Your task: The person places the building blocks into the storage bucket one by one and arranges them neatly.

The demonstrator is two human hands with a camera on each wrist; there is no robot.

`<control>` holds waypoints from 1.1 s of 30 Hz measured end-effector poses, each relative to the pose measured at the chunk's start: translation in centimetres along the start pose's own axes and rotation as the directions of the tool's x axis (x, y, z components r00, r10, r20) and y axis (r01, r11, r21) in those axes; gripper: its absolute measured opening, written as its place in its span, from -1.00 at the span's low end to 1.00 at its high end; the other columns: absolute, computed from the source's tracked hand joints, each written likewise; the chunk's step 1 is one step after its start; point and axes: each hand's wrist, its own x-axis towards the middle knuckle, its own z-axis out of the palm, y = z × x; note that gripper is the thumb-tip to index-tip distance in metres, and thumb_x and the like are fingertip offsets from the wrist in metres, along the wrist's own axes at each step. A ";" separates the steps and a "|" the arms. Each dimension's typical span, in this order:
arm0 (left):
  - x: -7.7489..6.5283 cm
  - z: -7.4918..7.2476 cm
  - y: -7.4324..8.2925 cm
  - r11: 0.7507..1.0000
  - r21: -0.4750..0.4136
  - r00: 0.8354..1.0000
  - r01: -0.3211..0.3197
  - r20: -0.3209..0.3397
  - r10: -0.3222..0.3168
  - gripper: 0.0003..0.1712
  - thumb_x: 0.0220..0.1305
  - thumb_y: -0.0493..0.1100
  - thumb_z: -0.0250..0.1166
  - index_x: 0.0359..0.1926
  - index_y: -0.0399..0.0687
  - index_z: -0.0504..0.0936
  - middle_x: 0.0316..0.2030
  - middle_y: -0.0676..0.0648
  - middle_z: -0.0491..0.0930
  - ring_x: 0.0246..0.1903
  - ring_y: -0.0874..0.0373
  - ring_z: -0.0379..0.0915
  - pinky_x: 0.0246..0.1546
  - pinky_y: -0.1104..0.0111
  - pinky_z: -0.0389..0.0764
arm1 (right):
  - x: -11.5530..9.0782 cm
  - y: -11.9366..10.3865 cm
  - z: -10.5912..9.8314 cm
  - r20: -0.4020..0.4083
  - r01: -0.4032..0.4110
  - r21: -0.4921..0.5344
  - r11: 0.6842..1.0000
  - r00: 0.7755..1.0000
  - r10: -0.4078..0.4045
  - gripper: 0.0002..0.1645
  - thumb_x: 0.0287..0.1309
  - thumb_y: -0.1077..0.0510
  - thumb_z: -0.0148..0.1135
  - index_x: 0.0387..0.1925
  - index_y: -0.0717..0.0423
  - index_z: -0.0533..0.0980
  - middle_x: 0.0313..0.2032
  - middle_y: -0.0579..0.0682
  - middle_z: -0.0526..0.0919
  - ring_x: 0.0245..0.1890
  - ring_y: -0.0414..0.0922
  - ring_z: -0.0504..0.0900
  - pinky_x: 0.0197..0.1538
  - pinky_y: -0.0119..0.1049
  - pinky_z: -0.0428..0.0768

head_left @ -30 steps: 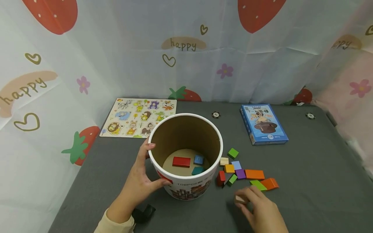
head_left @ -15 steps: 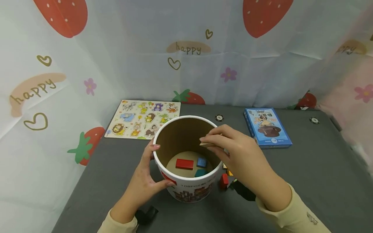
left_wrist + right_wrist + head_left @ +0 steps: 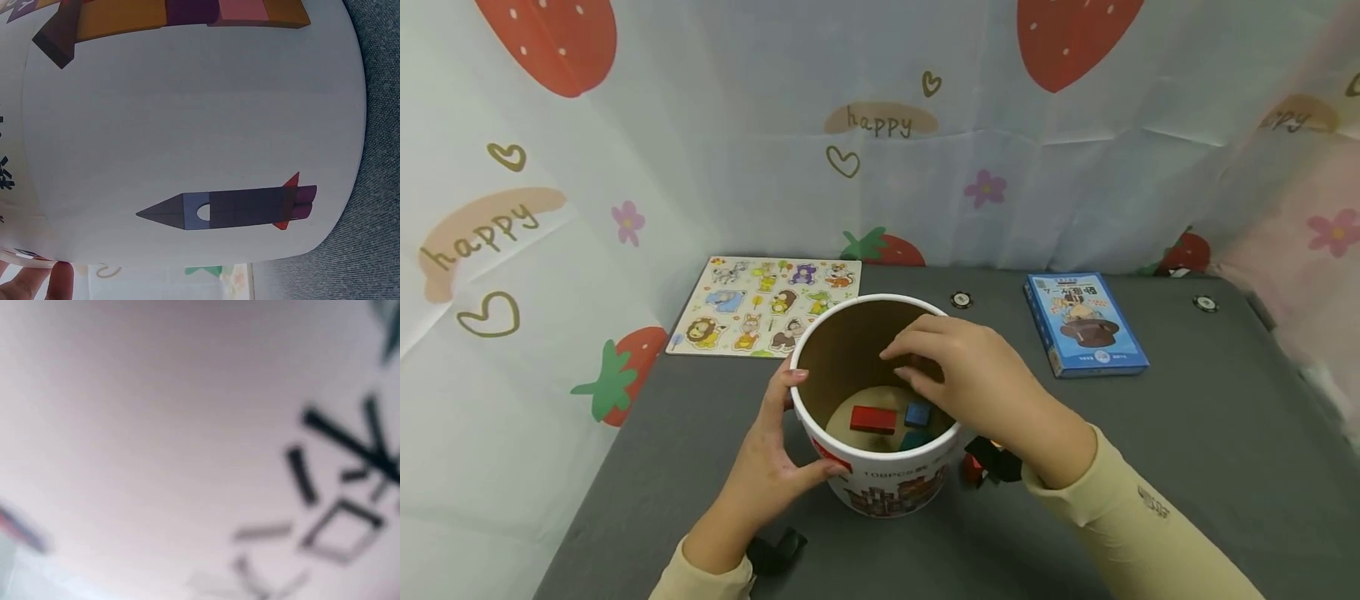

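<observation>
A white round bucket [image 3: 886,479] printed with building-block pictures stands on the grey table. My left hand [image 3: 767,446] grips its left side, fingertips hooked at the rim and thumb against the front wall. In the left wrist view the bucket's printed wall [image 3: 187,125] fills most of the picture. My right hand [image 3: 966,367] reaches over the right rim, thumb and fingers apart with no block visible between them. On the bucket's floor lie a red block [image 3: 873,419], a blue block [image 3: 917,414] and a teal block [image 3: 915,439]. The right wrist view is a blurred close-up of the bucket wall [image 3: 156,437].
Beside the bucket, a red block [image 3: 973,471] shows under my right wrist, which hides the other loose blocks. An animal puzzle board [image 3: 737,287] lies at back left. A blue box [image 3: 1086,325] is at back right. Two round chips, one here [image 3: 961,299], lie on the table.
My right hand has lifted a small wooden block from the table into the bucket's mouth, and its fingers have parted from it. The left hand keeps its grip on the rim.
</observation>
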 end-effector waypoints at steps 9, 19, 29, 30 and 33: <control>0.1 0.4 0.0 1.000 -0.013 1.000 0.010 0.020 -0.009 0.16 -0.14 0.24 0.51 0.35 -0.08 0.08 0.47 -0.05 -0.13 0.30 -0.14 0.10 0.06 -0.20 0.29 | -7.8 2.7 -1.9 -0.246 -0.248 -0.028 0.968 0.941 0.234 -0.79 0.08 0.23 0.37 -0.23 -0.09 0.63 -0.29 -0.28 0.55 -0.40 -0.33 0.47 -0.37 -0.42 0.47; -0.1 0.0 -0.1 0.999 -0.040 1.000 -0.014 -0.029 0.013 0.19 -0.16 0.33 0.46 0.35 -0.13 0.08 0.47 -0.09 -0.13 0.28 -0.17 0.10 0.05 -0.25 0.22 | -17.7 8.4 1.5 0.249 -0.636 -0.237 0.735 0.691 0.678 -0.55 0.00 -0.02 0.45 -0.02 -0.08 0.60 -0.10 0.02 0.55 -0.24 -0.04 0.52 -0.34 -0.06 0.53; -0.2 0.4 0.0 0.999 -0.043 0.999 -0.024 -0.038 0.023 0.22 -0.18 0.33 0.47 0.36 -0.14 0.08 0.46 -0.15 -0.12 0.24 -0.22 0.13 0.00 -0.23 0.21 | -21.0 7.5 4.2 0.277 -0.727 -0.165 0.667 0.615 0.739 -0.48 -0.15 -0.11 0.51 -0.08 -0.18 0.58 -0.18 -0.10 0.46 -0.40 -0.17 0.44 -0.40 -0.20 0.47; -0.1 0.5 0.0 0.999 -0.044 0.999 -0.022 -0.037 0.020 0.22 -0.18 0.33 0.47 0.36 -0.14 0.08 0.46 -0.15 -0.12 0.24 -0.21 0.12 0.00 -0.23 0.21 | -21.2 7.2 4.4 0.289 -0.726 -0.165 0.667 0.611 0.737 -0.51 -0.17 -0.09 0.52 -0.11 -0.22 0.58 -0.19 -0.12 0.45 -0.40 -0.18 0.45 -0.40 -0.20 0.49; 0.0 0.8 0.1 0.998 -0.054 0.999 -0.023 -0.029 0.022 0.21 -0.19 0.29 0.49 0.36 -0.13 0.08 0.46 -0.14 -0.12 0.26 -0.20 0.11 0.02 -0.24 0.20 | -21.5 6.7 4.7 0.294 -0.720 -0.157 0.676 0.620 0.728 -0.58 -0.21 0.01 0.56 -0.23 -0.24 0.58 -0.24 -0.15 0.44 -0.42 -0.20 0.45 -0.36 -0.19 0.50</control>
